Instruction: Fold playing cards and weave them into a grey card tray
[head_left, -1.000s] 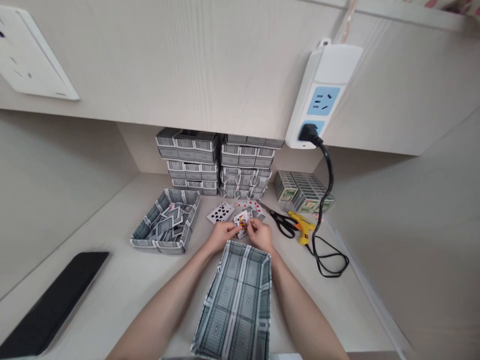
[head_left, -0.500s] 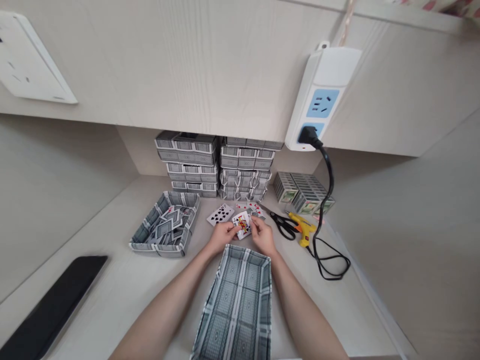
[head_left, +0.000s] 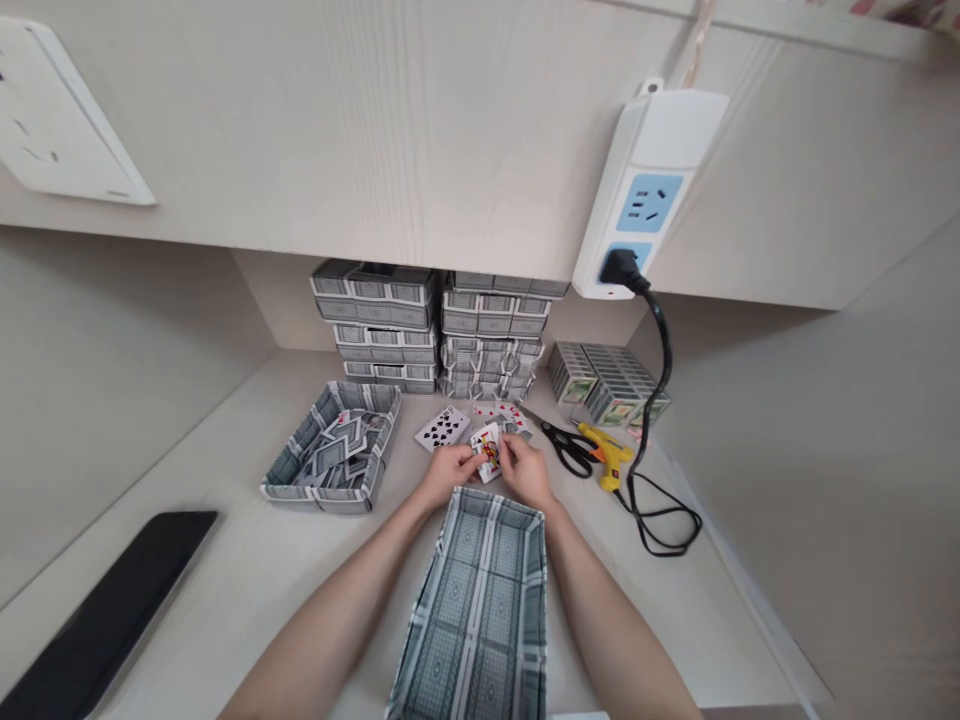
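Between my two hands is a playing card (head_left: 487,448) with a face figure on it. My left hand (head_left: 448,473) pinches its left edge, thumb on top. My right hand (head_left: 526,470) has its fingers closed at the card's right edge. Just in front of my wrists lies a long open box made of playing cards (head_left: 480,610), running down to the bottom of the view. A ten-of-spades-like card (head_left: 442,428) lies on the table behind my left hand. More loose cards (head_left: 510,415), some with red marks, lie behind my right hand.
At left stands a card-made tray (head_left: 322,498) holding folded cards. Stacked card boxes (head_left: 382,310) and decks (head_left: 611,385) are at the back. Scissors (head_left: 574,455), a yellow glue gun (head_left: 611,455) and a looping black cable (head_left: 660,340) lie right; a black object (head_left: 112,600) is left.
The face card and my fingers have shifted very slightly, and the card looks turned a little. The whole view has moved slightly; the surrounding things stay in place.
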